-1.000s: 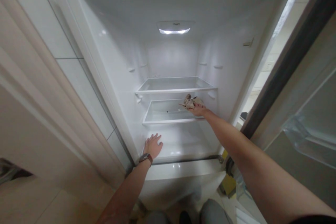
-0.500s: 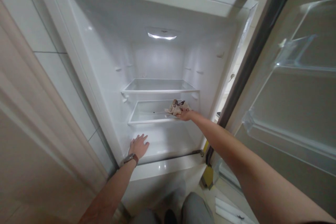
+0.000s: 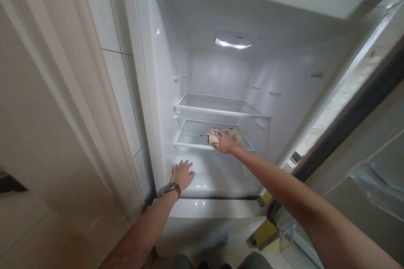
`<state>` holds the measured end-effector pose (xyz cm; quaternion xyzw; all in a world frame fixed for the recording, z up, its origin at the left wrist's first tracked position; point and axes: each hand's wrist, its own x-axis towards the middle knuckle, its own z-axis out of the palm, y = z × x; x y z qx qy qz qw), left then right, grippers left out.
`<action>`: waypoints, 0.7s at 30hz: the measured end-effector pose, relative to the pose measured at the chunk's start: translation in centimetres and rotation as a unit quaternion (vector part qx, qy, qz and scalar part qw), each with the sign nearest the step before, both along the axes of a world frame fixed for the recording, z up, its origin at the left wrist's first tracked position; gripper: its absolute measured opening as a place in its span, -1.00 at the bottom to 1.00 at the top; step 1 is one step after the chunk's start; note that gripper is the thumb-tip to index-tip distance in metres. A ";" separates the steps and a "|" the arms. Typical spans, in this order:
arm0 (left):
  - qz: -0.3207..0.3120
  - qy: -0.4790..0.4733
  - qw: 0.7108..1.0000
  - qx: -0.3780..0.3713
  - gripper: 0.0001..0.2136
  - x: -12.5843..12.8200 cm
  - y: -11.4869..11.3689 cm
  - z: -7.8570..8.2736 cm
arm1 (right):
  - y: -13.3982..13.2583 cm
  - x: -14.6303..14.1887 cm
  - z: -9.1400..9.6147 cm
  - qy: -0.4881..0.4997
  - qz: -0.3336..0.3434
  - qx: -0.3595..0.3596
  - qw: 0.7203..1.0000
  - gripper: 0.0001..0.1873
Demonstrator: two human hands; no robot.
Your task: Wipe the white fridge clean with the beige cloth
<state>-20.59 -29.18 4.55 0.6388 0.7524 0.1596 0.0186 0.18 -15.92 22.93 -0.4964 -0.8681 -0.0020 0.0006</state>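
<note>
Right hand and cloth have slid slightly towards 9 o'clock and forward on the lower shelf over the last half second. Around them is an open white refrigerator, its door swung out at 4 o'clock. Near the centre, the upper shelf sits above the lower one. At 7 o'clock the left hand is spread flat, fingers apart, low inside; whether it bears weight cannot be told. The right hand grips the bunched cloth near the lower shelf's front edge. A watch circles the left wrist. Just off the cloth, at its 9 o'clock, is a dark speck. A sweep towards 6 o'clock could push that speck over the edge; hard pressure on the front edge might tip the shelf if it is loose; the left palm could skid on the glossy surface.
</note>
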 end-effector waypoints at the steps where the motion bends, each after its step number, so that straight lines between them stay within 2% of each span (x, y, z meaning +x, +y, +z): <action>1: 0.000 -0.003 1.000 -0.002 -0.46 0.0 0.0 0.0 | -0.4 -1.1 0.1 0.000 0.007 -0.001 1.000 -0.32; 9: -0.013 0.013 1.000 -0.011 -0.52 0.3 -0.4 0.7 | -5.1 -11.3 0.7 0.027 0.100 0.024 0.994 -0.35; 12: -0.015 0.017 0.999 -0.022 -0.50 0.2 -0.6 0.9 | -5.9 -13.8 0.3 0.043 0.116 0.054 0.991 -0.36; 16: -0.015 0.015 1.000 -0.022 -0.51 0.1 -0.6 0.8 | -5.8 -14.1 -0.2 0.056 0.129 0.094 0.986 -0.38; 21: -0.019 0.020 0.999 -0.022 -0.52 0.1 -0.5 0.6 | -6.1 -11.6 -0.4 0.061 0.149 0.105 0.981 -0.44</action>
